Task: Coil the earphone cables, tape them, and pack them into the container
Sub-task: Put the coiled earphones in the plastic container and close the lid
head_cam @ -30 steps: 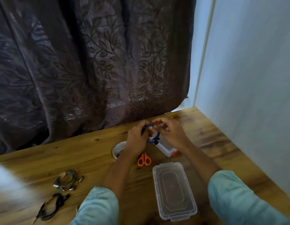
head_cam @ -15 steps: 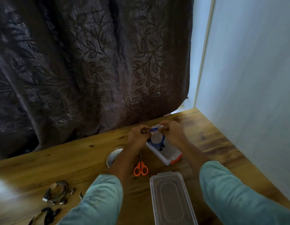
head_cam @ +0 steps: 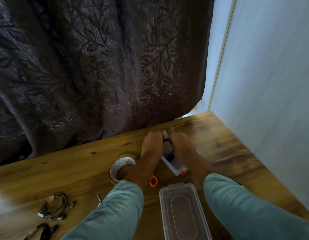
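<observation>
Blue cable point(head_cam: 166, 140) looped into a coil, hanging just over the open box point(head_cam: 174, 168) at the back of the counter point(head_cam: 72, 163). Pinched at its top by the left hand point(head_cam: 153, 144) and the right hand point(head_cam: 178, 144), fingers curled on it, knuckles nearly touching. Looks like the taping step: a small pale bit up by the fingertips, maybe tape, too blurred to be sure. Next, most likely: press the tape snug round the loops, then lower the coil into the box without letting it spring open. Tape roll point(head_cam: 121, 166) and scissors point(head_cam: 153, 181) just beside the left wrist. Lid point(head_cam: 183, 212) nearer, between the sleeves. Grey cable point(head_cam: 53, 207) and black cable point(head_cam: 44, 232) far left, not yet packed.
</observation>
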